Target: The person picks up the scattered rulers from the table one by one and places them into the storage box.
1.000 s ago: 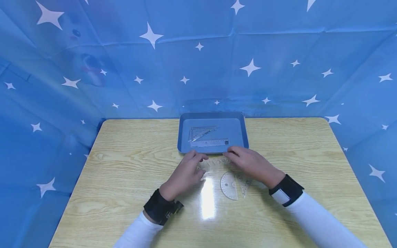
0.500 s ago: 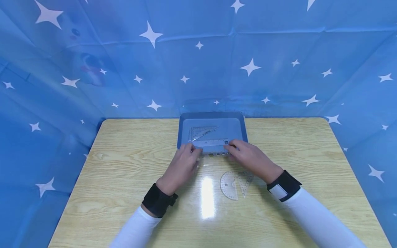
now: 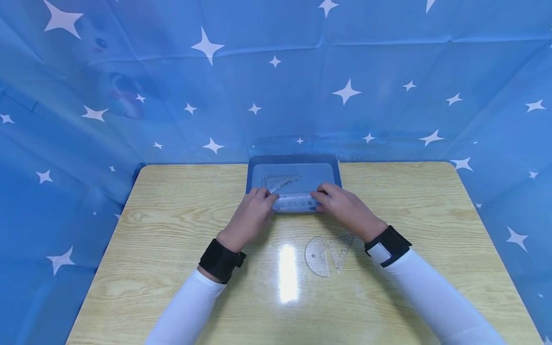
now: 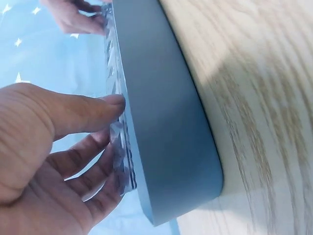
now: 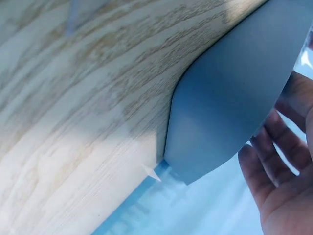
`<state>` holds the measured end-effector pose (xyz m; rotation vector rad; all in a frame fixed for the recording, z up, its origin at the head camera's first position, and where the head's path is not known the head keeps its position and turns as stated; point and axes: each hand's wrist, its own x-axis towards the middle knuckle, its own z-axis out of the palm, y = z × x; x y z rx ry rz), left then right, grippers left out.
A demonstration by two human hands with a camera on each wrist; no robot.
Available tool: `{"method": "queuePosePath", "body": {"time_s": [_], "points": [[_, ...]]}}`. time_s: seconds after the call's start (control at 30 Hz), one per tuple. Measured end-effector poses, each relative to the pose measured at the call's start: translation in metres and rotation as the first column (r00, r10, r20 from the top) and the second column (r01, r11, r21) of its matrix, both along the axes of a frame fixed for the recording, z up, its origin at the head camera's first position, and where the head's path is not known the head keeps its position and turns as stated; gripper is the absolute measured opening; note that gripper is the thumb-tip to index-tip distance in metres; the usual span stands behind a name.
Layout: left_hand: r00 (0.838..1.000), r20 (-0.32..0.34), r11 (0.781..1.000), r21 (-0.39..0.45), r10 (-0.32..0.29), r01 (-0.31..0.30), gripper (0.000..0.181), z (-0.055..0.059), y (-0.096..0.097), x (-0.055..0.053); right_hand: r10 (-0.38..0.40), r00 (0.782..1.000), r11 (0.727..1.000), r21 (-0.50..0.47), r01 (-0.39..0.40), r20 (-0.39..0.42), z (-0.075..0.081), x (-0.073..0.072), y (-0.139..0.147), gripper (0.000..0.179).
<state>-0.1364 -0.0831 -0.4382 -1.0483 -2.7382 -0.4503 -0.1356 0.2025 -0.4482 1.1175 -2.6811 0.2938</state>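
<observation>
Between both hands is a clear plastic stencil ruler (image 3: 295, 203) with cut-out shapes, just inside the front wall of a blue tray (image 3: 294, 159). My left hand (image 3: 249, 214) pinches its left end between thumb and fingers; the left wrist view shows this grip on the ruler (image 4: 116, 73) close up. At the opposite end, my right hand (image 3: 348, 209) pinches it with thumb and fingertips. A clear set square (image 3: 276, 180) lies in the tray. The straight ruler seen there earlier is mostly covered by the stencil ruler and hands.
In front of the tray, a clear protractor (image 3: 315, 258) and a second clear set square (image 3: 339, 247) lie on the wooden table (image 3: 172, 268). A blue star-patterned cloth (image 3: 284, 81) hangs behind the table.
Both hands have carried the stencil ruler forward from the table, over the tray's front rim and into the tray. The protractor and the set squares have stayed put.
</observation>
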Motion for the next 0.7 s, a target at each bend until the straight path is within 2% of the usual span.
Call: {"method": "queuePosePath", "body": {"time_s": [0.13,0.3,0.4,0.53,0.7], "points": [[0.991,0.134,0.998,0.054,0.016,-0.023,0.032,-0.003,0.000,-0.007,-0.030,0.999,0.999,0.011,0.030,0.033,-0.004,-0.007,0.001,0.035],[0.977,0.212,0.997,0.066,0.027,-0.042,0.033,-0.006,0.003,-0.016,-0.064,0.996,0.998,0.021,0.063,0.064,-0.009,-0.013,0.001,0.033],[0.955,0.293,0.994,0.080,0.047,-0.073,0.036,-0.006,0.004,-0.022,-0.082,0.994,0.996,0.023,0.081,0.066,-0.009,-0.015,0.000,0.033],[0.913,0.398,0.986,0.094,0.088,-0.136,0.038,-0.007,0.007,-0.030,-0.106,0.992,0.994,0.041,0.103,0.073,-0.009,-0.019,-0.001,0.033],[0.887,0.453,0.984,0.097,0.091,-0.150,0.035,-0.011,0.007,-0.039,-0.140,0.982,0.988,0.078,0.131,0.126,-0.010,-0.025,-0.003,0.032]]}}
